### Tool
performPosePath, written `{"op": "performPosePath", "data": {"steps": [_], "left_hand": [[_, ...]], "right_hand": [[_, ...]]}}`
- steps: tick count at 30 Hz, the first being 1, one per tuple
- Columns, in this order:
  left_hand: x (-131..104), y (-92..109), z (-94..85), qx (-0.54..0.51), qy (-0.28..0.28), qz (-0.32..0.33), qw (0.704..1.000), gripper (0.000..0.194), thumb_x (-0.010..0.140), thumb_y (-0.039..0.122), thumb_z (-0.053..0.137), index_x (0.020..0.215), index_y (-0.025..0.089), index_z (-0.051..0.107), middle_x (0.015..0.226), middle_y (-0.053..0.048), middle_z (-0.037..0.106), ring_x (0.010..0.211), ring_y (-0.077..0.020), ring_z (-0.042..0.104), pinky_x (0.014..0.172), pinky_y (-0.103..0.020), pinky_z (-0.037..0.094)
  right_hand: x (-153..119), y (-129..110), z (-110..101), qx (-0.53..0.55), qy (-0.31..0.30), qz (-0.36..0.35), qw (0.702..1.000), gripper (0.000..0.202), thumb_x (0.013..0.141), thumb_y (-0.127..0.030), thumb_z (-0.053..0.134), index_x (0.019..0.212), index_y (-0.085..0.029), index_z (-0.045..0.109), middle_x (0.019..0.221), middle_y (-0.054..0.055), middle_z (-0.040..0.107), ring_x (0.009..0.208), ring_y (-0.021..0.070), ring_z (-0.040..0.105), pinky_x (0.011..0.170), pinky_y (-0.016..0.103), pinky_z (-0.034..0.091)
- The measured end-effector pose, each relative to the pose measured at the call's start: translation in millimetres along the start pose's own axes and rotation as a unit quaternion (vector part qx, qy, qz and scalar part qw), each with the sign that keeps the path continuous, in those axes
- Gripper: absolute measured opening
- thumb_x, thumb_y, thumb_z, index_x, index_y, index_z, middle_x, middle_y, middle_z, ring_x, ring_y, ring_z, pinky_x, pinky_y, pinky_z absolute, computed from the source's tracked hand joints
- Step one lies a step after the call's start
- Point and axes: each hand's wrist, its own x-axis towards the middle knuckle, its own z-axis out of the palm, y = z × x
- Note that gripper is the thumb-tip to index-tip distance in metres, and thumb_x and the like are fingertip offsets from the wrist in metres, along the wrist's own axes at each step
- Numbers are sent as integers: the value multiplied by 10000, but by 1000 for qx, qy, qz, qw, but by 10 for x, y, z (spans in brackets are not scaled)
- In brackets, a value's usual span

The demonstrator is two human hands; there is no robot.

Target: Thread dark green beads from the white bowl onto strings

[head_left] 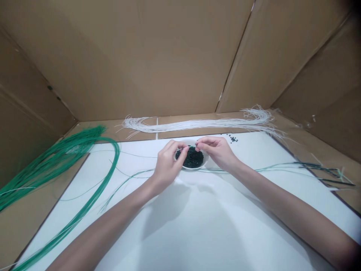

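A white bowl (207,161) filled with small dark beads (193,159) sits on the white board. Over its left rim, my left hand (170,160) pinches what looks like the end of a thin green string, which shows only faintly at the fingertips. My right hand (216,148) is above the bowl's right side, thumb and forefinger pressed together; whatever is between them is too small to make out. Both sets of fingertips are close together but apart. Several green strings (135,174) run across the board behind my wrists, with dark beaded ends (328,172) at the right.
A large bundle of green strings (96,194) curves over the board's left edge. Along the back, a bundle of white strings (197,123) lies on cardboard. Loose dark beads (232,139) are scattered behind my right hand. Cardboard walls (158,56) enclose the white board (191,233).
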Motion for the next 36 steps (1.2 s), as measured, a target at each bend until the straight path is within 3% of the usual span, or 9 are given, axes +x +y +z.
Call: {"op": "performPosePath", "data": {"steps": [11, 25, 36], "left_hand": [[-28, 147, -44, -16, -7, 12, 1000, 93, 825, 212, 471, 805, 171, 552, 760, 3, 576, 664, -79, 482, 612, -182, 374], [-20, 145, -43, -18, -4, 18, 1000, 100, 825, 213, 471, 801, 168, 557, 760, -5, 580, 660, -85, 485, 619, -190, 385], [-26, 136, -32, -15, -6, 17, 1000, 87, 823, 207, 477, 805, 170, 554, 761, 1, 579, 669, -77, 494, 623, -181, 389]], "right_hand": [[-26, -74, 44, 26, -6, 4, 1000, 100, 559, -245, 730, 601, -178, 667, 602, -4, 645, 575, 98, 572, 629, 236, 455], [-37, -82, 38, 33, -11, -8, 999, 41, 582, -191, 716, 605, -193, 682, 603, -14, 653, 573, 83, 573, 624, 211, 455], [-42, -100, 29, -25, -8, -21, 999, 66, 576, -228, 717, 600, -183, 675, 612, 2, 651, 584, 109, 574, 619, 248, 463]]}}
